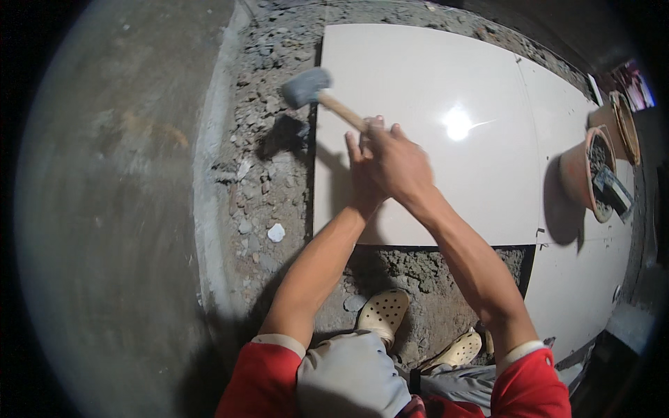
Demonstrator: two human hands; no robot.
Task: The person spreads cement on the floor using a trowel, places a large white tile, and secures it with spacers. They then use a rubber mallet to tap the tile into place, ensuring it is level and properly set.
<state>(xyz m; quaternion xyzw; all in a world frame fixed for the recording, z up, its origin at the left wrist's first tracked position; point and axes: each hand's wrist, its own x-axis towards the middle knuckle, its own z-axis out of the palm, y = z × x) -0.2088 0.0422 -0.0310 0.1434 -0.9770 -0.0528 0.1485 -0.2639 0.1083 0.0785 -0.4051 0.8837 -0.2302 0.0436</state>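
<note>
My right hand [404, 166] is closed round the wooden handle of a rubber mallet [306, 87]. The mallet's dark grey head points to the far left, over the tile's left edge. Partly covered by the right hand, my left hand [364, 177] is beside it, with its visible fingers stretched out. I cannot tell whether the left hand touches the tile or the right hand. Both hands are over a large, glossy off-white floor tile [418, 83], which reflects a bright light. Its near edge borders rough mortar [411, 268].
Gravelly rubble [261, 181] runs along the tile's left side, beside a smooth concrete floor [111, 209]. On the right, a bucket [575, 167] holds grey mortar and a dark block-shaped tool, with another bucket [606, 118] behind it. My beige clogs [383, 313] stand on the mortar.
</note>
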